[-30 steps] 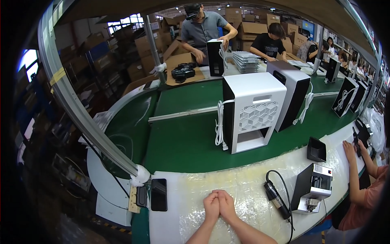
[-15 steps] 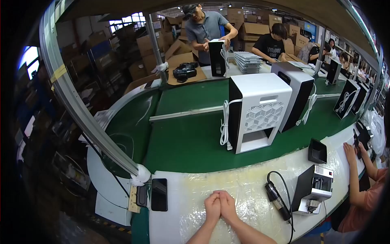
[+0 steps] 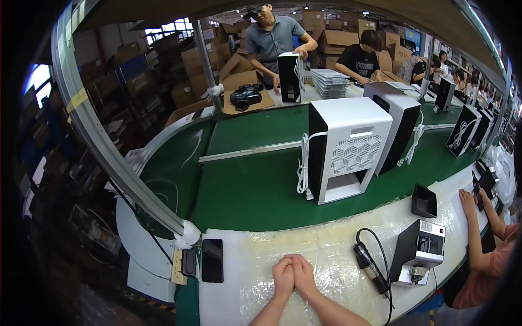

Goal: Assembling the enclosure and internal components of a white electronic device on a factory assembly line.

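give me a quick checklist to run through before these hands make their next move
1. Hands free of tools: ok; the left hand and right hand are clasped together, no tool in them.
2. Corded black tool apart from the hands: ok; it lies to their right.
3. Worktop free of personal items: not ok; a black phone lies at its left end.
4. Nearest white unit upright: ok; it stands on the green belt.
5. Black bin stocked: cannot tell; its inside is too dark.
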`<state>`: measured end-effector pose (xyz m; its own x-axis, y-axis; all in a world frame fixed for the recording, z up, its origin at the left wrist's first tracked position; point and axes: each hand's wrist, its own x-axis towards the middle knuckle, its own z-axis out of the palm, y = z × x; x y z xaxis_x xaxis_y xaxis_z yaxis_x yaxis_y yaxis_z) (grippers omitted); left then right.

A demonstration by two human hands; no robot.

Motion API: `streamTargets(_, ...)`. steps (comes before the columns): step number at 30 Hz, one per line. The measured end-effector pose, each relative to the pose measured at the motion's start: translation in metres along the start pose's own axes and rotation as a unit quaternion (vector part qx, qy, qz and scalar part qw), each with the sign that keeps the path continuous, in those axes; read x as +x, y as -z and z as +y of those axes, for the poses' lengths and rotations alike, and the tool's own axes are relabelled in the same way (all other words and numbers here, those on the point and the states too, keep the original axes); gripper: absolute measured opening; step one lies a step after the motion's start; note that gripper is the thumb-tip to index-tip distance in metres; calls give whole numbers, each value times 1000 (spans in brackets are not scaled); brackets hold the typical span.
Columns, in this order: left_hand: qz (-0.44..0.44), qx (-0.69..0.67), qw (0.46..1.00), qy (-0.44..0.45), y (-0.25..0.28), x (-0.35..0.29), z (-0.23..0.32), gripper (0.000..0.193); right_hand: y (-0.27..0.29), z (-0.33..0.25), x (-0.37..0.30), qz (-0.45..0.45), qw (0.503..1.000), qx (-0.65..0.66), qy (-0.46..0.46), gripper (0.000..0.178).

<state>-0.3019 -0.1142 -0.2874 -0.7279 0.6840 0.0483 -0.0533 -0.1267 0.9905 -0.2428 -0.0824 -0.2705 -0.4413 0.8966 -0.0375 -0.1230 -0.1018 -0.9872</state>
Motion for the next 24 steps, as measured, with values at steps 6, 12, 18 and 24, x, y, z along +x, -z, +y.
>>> streamTargets(6, -9, -5, 1000, 28, 2, -1, 1, 14, -1, 0, -1, 2, 1000, -4, 1, 33)
streamTargets(12, 5, 0, 1000, -11, 0, 2, 3, 17, -3, 4, 2, 4, 1000, 1, 5, 32)
streamTargets(18, -1, 0, 1000, -10, 6, 4, 5, 17, -7, 2, 1, -1, 1000, -6, 6, 32)
streamTargets(24, 2, -4, 1000, -7, 4, 4, 2, 17, -4, -3, 2, 4, 1000, -10, -4, 32)
